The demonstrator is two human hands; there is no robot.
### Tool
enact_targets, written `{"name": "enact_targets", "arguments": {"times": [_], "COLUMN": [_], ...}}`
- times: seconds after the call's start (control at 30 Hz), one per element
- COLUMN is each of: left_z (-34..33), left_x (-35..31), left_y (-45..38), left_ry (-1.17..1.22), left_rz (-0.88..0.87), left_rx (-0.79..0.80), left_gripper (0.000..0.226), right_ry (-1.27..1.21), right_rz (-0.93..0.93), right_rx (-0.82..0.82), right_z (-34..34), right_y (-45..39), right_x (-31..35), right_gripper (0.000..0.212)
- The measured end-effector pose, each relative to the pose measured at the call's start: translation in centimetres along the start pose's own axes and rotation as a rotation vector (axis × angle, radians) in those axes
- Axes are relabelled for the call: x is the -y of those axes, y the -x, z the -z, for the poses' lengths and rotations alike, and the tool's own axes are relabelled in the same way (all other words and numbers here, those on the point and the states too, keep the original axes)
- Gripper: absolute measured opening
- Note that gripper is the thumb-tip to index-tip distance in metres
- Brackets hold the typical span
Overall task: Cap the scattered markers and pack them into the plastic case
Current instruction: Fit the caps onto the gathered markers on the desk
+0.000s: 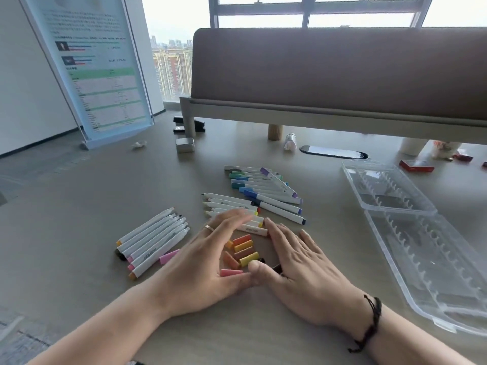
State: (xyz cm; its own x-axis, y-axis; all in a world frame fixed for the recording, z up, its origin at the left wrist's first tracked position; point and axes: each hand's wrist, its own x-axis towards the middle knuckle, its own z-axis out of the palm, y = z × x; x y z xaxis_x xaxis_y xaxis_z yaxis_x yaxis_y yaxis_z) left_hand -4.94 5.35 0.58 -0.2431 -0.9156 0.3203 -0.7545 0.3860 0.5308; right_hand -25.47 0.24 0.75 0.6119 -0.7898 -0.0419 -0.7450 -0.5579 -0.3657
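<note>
Several loose caps [243,250] in orange, yellow, brown and pink lie on the table between my hands. My left hand [203,256] and my right hand [297,262] rest flat with straight fingers, cupped around the caps, thumbs meeting in front. A pink cap [168,256] lies left of my left hand. Uncapped white markers [155,239] lie in a row at the left. More uncapped markers [232,206] lie beyond my fingers. Capped blue, green and purple markers [263,189] are stacked behind them. The clear plastic case [411,227] lies open at the right.
A raised brown monitor shelf [340,75] spans the back of the table. Under and near it sit a black stapler [188,125], a small metal tin [185,144], a small bottle [290,142] and a cable port [333,152]. A standing sign [97,69] is back left. Red boxes [416,165] lie back right.
</note>
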Motion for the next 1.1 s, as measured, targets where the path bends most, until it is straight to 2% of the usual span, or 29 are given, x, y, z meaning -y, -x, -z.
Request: {"name": "enact_targets", "arguments": {"times": [0.17, 0.33, 0.67, 0.8, 0.93, 1.0, 1.1], "left_z": [3.1, 6.0, 2.9, 1.2, 1.5, 2.4, 4.1], "left_x": [2.5, 6.2, 5.2, 4.5, 4.3, 5.0, 6.8], "left_y": [2.0, 3.5, -1.1, -3.2, -5.2, -6.6, -9.1], "left_ry": [-0.34, -0.561, -0.435, -0.415, -0.338, -0.213, 0.035], "left_rz": [0.033, 0.307, 0.274, 0.429, 0.53, 0.529, 0.497], "left_rx": [0.023, 0.147, 0.175, 0.088, 0.144, 0.104, -0.063], "left_gripper": [0.106, 0.114, 0.111, 0.11, 0.108, 0.099, 0.056], "right_ry": [-0.015, -0.036, 0.031, -0.004, -0.041, -0.053, -0.087], "right_rz": [0.027, 0.039, 0.047, 0.032, 0.022, 0.021, 0.021], "right_rx": [-0.05, -0.087, -0.125, -0.138, -0.172, -0.189, -0.194], "right_z": [0.2, -0.1, -0.5, -0.3, -0.1, 0.0, 0.0], "right_y": [0.3, 0.4, -1.2, -2.8, -3.6, -3.9, -4.1], "right_x": [-0.6, -1.4, -0.5, -0.9, -1.5, -1.7, -2.1], "right_gripper": [0.104, 0.057, 0.028, 0.027, 0.028, 0.03, 0.034]}}
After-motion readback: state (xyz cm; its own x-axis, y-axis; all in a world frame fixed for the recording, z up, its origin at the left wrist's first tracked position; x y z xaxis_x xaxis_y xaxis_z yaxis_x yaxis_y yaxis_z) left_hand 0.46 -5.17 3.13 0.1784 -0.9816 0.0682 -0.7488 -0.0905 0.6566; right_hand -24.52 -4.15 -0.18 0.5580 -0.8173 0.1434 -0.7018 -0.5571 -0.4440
